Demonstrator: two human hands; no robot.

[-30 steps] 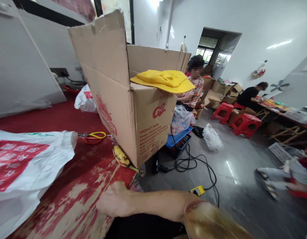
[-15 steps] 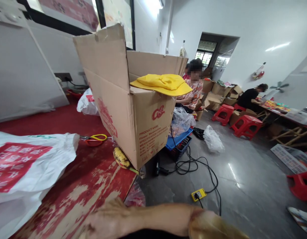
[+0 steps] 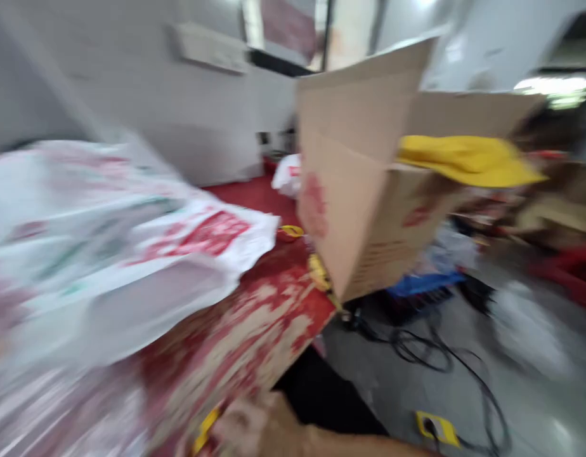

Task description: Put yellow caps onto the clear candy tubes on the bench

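The whole view is motion-blurred. My right hand [image 3: 257,426] sits at the bottom edge over the worn red-painted table edge [image 3: 236,336]. A small yellow object [image 3: 205,431] lies against its fingers, too blurred to tell what it is or whether it is held. A large white plastic bag with red print [image 3: 131,235] spreads over the table's left side. An open cardboard box [image 3: 369,190] stands on the table, with a yellow cloth hat [image 3: 468,162] on its rim. A banana [image 3: 318,271] lies at the box's foot, and yellow-handled scissors [image 3: 290,231] lie behind the bag. My left hand is hidden.
Black cables run over the grey floor to a yellow power strip [image 3: 436,426]. A blue crate [image 3: 423,284], a white bag on the floor [image 3: 526,336] and a red stool [image 3: 564,270] lie right of the box. A blurred co-worker [image 3: 554,133] sits behind it.
The view has swung left, so the box and hat have shifted right in the frame. The white bag looks larger and higher. My right hand has dropped to the bottom edge, and a yellow object shows beside it.
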